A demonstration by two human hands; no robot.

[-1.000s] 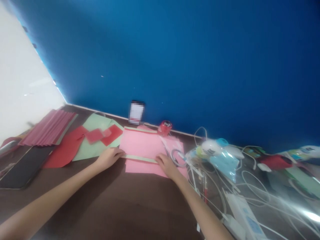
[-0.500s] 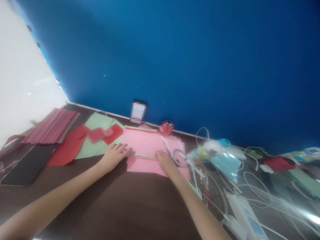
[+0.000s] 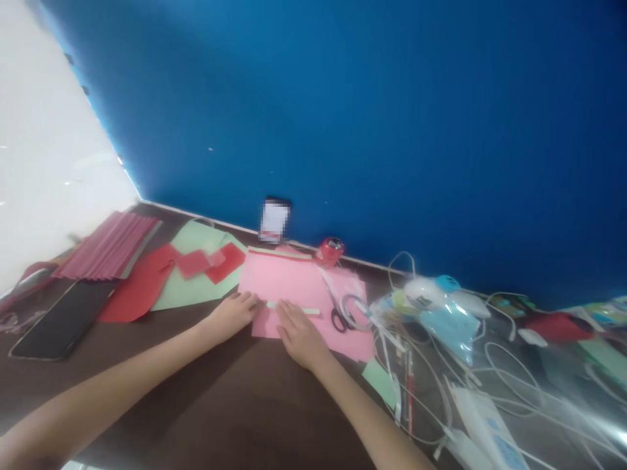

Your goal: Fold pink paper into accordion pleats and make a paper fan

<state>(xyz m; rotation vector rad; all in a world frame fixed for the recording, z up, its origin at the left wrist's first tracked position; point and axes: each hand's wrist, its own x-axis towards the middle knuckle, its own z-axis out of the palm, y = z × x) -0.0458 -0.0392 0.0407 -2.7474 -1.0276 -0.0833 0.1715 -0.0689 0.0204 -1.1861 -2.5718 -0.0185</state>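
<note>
Pink paper sheets (image 3: pixel 289 277) lie on the dark table, with narrow red and light green bands along their far edge. A pale green strip (image 3: pixel 309 311) crosses the nearer part of the pink paper. My right hand (image 3: pixel 300 334) rests flat over this strip, fingers stretched out and covering its middle. At the left edge of the paper is my left hand (image 3: pixel 234 318), its fingers lightly bent and laid on the paper near the strip's left end. Black-handled scissors (image 3: pixel 339 320) lie on the pink paper, right of my right hand.
A pleated pink paper (image 3: pixel 110 245) and a dark phone (image 3: pixel 61 320) sit at the left. Red (image 3: pixel 140 287) and green paper (image 3: pixel 191 292) lie beside them. Near the blue wall stands a red round object (image 3: pixel 330 251). White cables (image 3: pixel 441 385) and a power strip (image 3: pixel 487 421) spread over the right side.
My right hand has moved left and nearer, flattening over the green strip. My left hand has shifted slightly nearer along the paper's left edge. The scissors handles now show more plainly.
</note>
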